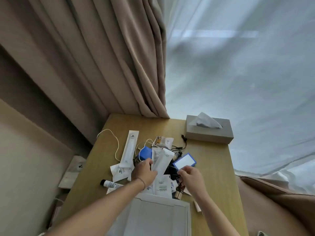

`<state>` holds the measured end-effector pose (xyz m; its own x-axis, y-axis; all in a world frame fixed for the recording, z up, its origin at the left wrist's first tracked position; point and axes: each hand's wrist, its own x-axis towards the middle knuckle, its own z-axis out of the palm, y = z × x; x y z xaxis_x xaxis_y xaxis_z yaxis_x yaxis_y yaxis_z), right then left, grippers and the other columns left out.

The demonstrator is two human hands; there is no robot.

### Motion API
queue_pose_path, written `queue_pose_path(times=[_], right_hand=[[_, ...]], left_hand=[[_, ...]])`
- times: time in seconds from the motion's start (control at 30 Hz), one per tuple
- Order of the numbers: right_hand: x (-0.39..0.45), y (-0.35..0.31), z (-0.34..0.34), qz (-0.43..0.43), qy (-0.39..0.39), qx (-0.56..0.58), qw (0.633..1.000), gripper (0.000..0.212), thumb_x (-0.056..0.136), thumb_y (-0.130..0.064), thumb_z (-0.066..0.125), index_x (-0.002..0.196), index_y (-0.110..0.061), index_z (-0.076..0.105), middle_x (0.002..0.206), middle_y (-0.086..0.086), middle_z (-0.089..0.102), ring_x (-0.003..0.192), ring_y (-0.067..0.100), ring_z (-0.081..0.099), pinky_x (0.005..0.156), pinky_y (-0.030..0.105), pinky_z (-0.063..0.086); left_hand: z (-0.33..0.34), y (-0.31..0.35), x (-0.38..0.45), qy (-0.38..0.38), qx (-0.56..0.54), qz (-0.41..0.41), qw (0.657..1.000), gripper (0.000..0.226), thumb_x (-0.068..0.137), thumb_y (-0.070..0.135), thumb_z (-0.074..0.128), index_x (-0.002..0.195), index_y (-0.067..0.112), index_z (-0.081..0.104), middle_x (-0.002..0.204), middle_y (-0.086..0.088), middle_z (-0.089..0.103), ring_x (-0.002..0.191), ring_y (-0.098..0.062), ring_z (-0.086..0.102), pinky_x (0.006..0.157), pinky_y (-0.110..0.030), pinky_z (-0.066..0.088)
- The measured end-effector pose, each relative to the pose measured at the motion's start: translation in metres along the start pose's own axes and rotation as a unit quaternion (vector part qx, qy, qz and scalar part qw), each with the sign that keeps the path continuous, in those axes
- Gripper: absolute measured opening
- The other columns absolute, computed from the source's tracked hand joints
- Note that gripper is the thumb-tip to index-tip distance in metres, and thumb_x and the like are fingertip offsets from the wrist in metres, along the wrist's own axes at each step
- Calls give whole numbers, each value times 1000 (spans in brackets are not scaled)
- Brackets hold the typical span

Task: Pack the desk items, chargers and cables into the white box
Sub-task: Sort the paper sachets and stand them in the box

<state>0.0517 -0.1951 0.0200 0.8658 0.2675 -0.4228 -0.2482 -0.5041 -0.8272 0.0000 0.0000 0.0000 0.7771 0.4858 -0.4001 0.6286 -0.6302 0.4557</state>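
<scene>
Head view looks down over a light wooden tabletop (209, 167) pushed into a room corner, with beige curtains (109, 57) hanging behind its far left corner and a sheer white curtain (238, 65) behind its far right side. At the near edge sits the white box (153, 215), its flap lying toward me, and the heap of things lies just beyond it in the middle of the tabletop. My left hand (144, 171) reaches into the heap with its fingers curled round the lower end of a long white packet (162, 161). My right hand (190, 175) hangs just beside a blue-framed card case (184, 161), fingers bent above black cables (172, 172); I cannot tell whether it grips anything. A blue charger (144, 152) lies just past my left hand, and a long white sleeve (129, 148) runs toward the far left corner, beside a loose white cable (115, 143). A small white tube with a black cap (111, 183) lies near the left edge. Flat white sachets (162, 184) overlap between my wrists, touching the box's far rim. A grey tissue box (209, 132) stands at the far right corner, with a tissue sticking up. A wall socket (77, 166) shows left of the tabletop, and a brown cushion (281, 201) lies off its right edge
</scene>
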Motion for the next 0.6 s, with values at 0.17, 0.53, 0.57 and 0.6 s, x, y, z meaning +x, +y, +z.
queue_pose_path(times=[0.17,0.53,0.57,0.6], right_hand=[[8,1,-8,-6,-12,34,999,18,95,-14,61,82,-11,72,61,1,67,50,7,56,52,22,45],[11,8,-14,-34,-28,64,997,17,96,-11,60,85,-5,71,62,4,63,53,10,53,51,19,43],[11,8,-12,-32,-26,64,997,17,96,-11,60,84,-5,71,61,3,63,52,10,52,50,19,43],[11,9,-10,-30,-25,61,997,17,96,-11,60,85,-5,71,61,4,63,53,11,53,50,20,43]], left_hand=[[16,18,11,45,101,-19,994,58,81,42,66,132,29,40,113,0,63,88,-20,60,62,-29,41],[30,26,35,39,142,-21,989,60,69,50,82,111,23,50,112,-1,63,104,-23,60,80,-34,50],[30,24,36,26,116,-32,992,56,68,49,84,107,24,51,109,0,64,100,-21,61,79,-33,52],[31,21,36,18,93,-43,995,54,68,48,84,103,24,51,106,0,65,96,-20,62,78,-33,53]])
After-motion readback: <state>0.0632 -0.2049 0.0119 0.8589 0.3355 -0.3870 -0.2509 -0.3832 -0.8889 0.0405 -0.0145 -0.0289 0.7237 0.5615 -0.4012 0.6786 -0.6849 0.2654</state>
